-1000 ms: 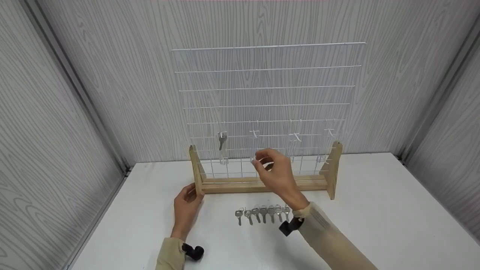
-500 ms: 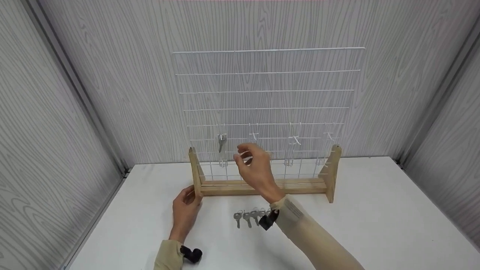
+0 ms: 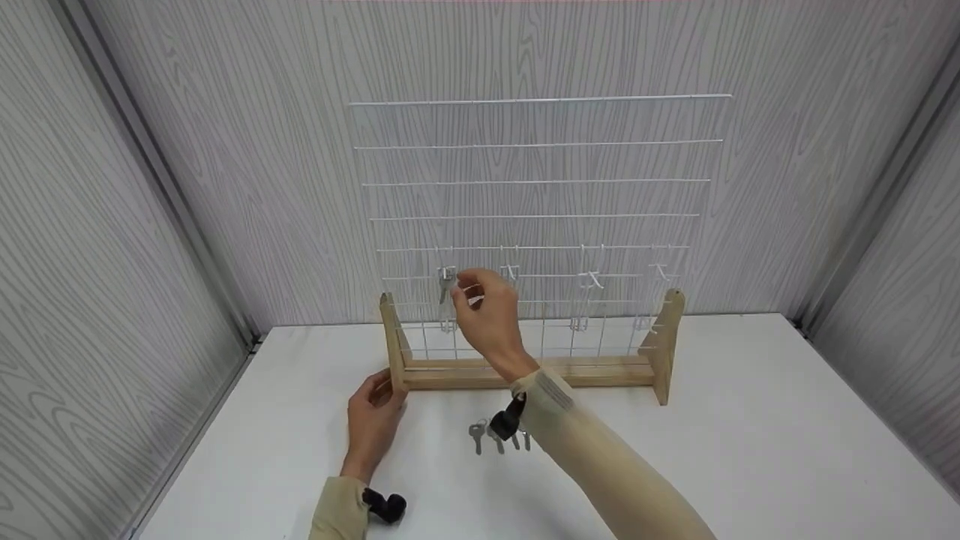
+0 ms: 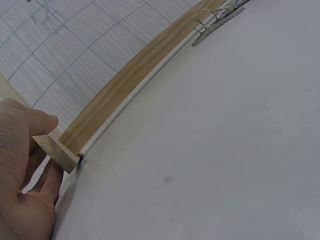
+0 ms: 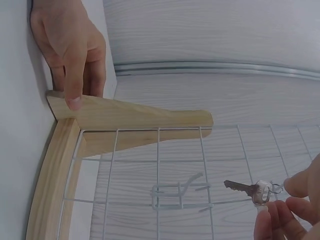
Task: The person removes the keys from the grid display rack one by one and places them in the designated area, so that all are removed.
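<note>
A white wire grid rack (image 3: 540, 217) stands upright in a wooden base (image 3: 600, 373). My left hand (image 3: 373, 427) grips the front foot of the base's left side piece (image 4: 57, 152), thumb and fingers on opposite sides of it. On the upper left hook hangs a silver key (image 3: 445, 283), its blade pointing down. My right hand (image 3: 487, 311) is just right of that key, fingers bent with a gap between thumb and forefinger. In the right wrist view its fingertips lie close around the ring of the key (image 5: 240, 187); whether they touch cannot be told.
Several keys (image 3: 477, 436) lie in a row on the white table (image 3: 750, 450), partly hidden by my right wrist. More white hooks (image 3: 591, 279) are fixed on the grid, among them a lower left hook (image 5: 180, 194). Wood-grain panels (image 3: 225, 150) surround the table.
My right hand has moved left and slightly up across the front of the grid, from near the middle to the hanging key. My left hand has stayed on the base.
</note>
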Tool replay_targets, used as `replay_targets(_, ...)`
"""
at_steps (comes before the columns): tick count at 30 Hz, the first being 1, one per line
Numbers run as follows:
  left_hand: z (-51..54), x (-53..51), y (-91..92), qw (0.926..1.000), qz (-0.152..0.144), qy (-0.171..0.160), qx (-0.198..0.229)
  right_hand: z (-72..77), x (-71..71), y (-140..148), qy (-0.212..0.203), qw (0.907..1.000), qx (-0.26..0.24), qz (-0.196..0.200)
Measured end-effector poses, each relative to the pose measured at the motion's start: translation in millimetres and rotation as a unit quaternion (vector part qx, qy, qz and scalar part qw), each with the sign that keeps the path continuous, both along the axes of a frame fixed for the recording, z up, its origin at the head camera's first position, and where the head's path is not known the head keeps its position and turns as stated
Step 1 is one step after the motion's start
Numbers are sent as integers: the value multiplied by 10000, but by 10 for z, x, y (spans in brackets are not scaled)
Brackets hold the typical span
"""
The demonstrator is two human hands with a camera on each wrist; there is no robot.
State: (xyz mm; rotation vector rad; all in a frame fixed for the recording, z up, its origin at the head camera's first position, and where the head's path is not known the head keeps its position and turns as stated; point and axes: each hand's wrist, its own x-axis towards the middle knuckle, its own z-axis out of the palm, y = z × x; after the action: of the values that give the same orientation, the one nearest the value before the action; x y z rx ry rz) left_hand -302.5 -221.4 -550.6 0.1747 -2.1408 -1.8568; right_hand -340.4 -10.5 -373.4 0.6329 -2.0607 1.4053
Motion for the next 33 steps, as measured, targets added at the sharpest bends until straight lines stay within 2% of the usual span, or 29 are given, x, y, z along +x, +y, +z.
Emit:
replay_targets(9, -1, -13, -1, 10000, 42, -39, 18, 7, -104, -125, 62, 9998, 2, -214)
replay_targets(15, -7, -15, 14, 10000, 54, 2, -16, 17, -155, -153, -127, 9996, -61, -235)
replay_targets(33, 0, 13, 10, 9998, 111, 32, -164, 39, -179, -197, -141, 9994, -118, -287)
